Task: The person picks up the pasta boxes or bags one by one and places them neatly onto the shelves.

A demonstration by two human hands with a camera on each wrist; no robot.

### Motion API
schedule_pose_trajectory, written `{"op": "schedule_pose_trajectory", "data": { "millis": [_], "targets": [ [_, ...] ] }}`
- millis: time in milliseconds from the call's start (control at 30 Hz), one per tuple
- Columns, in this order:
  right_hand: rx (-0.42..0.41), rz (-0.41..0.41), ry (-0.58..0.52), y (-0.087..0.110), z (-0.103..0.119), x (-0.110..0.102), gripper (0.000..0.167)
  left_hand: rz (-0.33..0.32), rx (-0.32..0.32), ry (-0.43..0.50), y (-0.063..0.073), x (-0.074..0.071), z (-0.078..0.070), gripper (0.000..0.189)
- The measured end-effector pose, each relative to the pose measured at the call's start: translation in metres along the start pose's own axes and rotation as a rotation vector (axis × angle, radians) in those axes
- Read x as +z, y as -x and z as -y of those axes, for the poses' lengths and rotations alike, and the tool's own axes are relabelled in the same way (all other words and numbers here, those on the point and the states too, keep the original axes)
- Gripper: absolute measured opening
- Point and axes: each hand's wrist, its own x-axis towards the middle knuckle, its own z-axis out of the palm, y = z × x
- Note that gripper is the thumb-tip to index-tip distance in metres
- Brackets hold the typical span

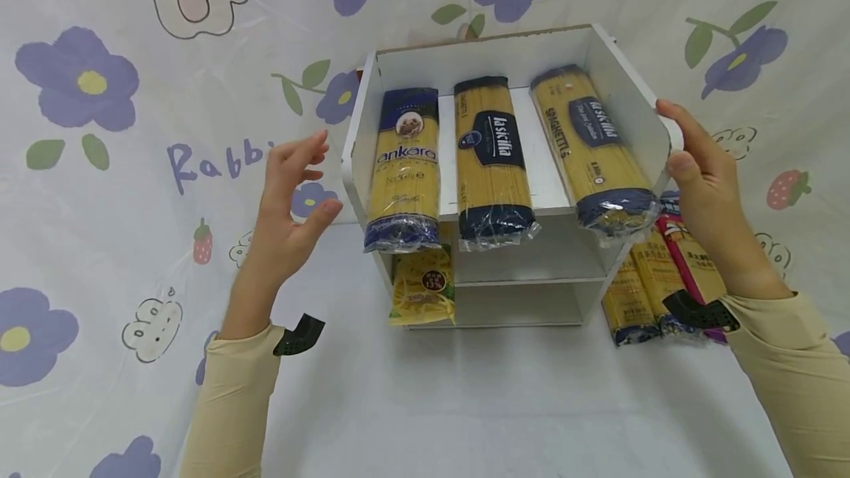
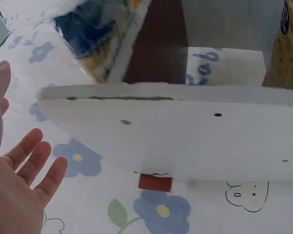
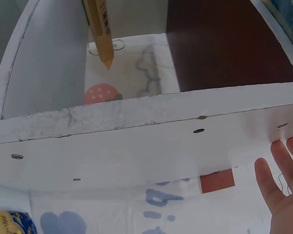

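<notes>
At 3 o'clock: your right hand (image 1: 710, 183) grips the rack (image 1: 619, 91).
Left hand (image 1: 285, 212), 9 o'clock, fingers loose, empty; one-sided pull could tip overhanging pasta packs (image 1: 493, 161) off.

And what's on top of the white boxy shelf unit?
Three yellow pasta packs in clear, blue-ended plastic: left pack, middle pack and right pack. The white board shows between them; what's directly beneath is hidden.

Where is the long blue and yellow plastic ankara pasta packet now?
In the head view, the ankara packet lies leftmost on the top tier of the white shelf unit, between its left side panel and the middle navy and yellow plastic lasicilia packet.
</notes>
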Motion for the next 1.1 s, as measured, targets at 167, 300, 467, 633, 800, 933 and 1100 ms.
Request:
{"op": "schedule_pose_trajectory", "data": {
  "millis": [167, 300, 467, 633, 800, 933, 1100],
  "targets": [
    [0.033, 0.008, 0.073, 0.0, 0.004, -0.001, 0.054, 0.124, -0.049, -0.127, -0.007, 0.0, 0.015, 0.079],
    [-0.004, 0.039, 0.052, -0.002, 0.003, -0.009, 0.053, 0.206, -0.086, -0.216, -0.008, 0.0, 0.022, 0.079],
    [0.026, 0.018, 0.098, 0.0, -0.009, -0.035, 0.045, 0.239, -0.127, -0.24, -0.008, 0.001, 0.024, 0.079],
    [0.266, 0.05, 0.346, 0.013, -0.042, -0.067, 0.047, 0.225, -0.15, -0.224, -0.006, 0.002, 0.022, 0.078],
    [0.49, 0.135, 0.455, 0.039, -0.088, -0.101, 0.053, 0.208, -0.143, -0.192, -0.006, 0.006, 0.024, 0.076],
    [0.677, 0.242, 0.554, 0.062, -0.118, -0.125, 0.063, 0.202, -0.171, -0.176, -0.005, 0.009, 0.024, 0.076],
    [0.879, 0.321, 0.545, 0.091, -0.143, -0.148, 0.077, 0.202, -0.21, -0.163, -0.005, 0.011, 0.023, 0.078]
  ]
}}
